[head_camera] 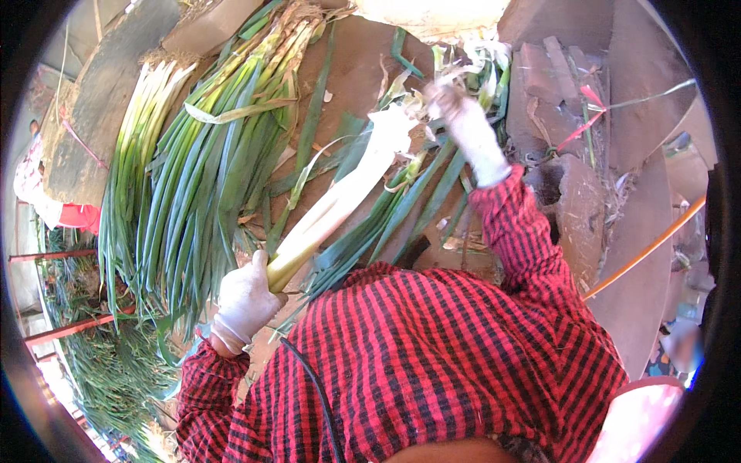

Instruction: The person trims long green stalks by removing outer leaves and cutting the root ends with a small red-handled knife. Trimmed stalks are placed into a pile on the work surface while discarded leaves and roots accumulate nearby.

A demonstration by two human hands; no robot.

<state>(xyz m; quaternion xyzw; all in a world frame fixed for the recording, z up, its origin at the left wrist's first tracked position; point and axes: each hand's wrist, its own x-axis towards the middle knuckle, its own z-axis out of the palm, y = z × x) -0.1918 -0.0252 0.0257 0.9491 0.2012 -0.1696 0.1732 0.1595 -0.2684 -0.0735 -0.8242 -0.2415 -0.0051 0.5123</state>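
My left hand (246, 301), in a white glove, is closed around the greenish end of pale long green onion stalks (333, 211). The stalks slant up and right, and their white root end is overexposed, so I cannot count them. My right hand (466, 130), also gloved, is beside that root end. Motion blurs its fingers, and dry brownish scraps show around them; whether it grips anything is unclear. Loose green onion leaves (376, 217) lie under the stalks, in front of my red-and-black checked shirt. Pale peelings (486, 58) are heaped just beyond my right hand.
Left of the stalks lies a large pile of untrimmed green onions (214, 156), beside a paler, cleaner bunch (142, 127). Bricks (538, 75) with pink string (587, 124) stand at right, near an orange pole (648, 246). Other people are partly visible at both edges.
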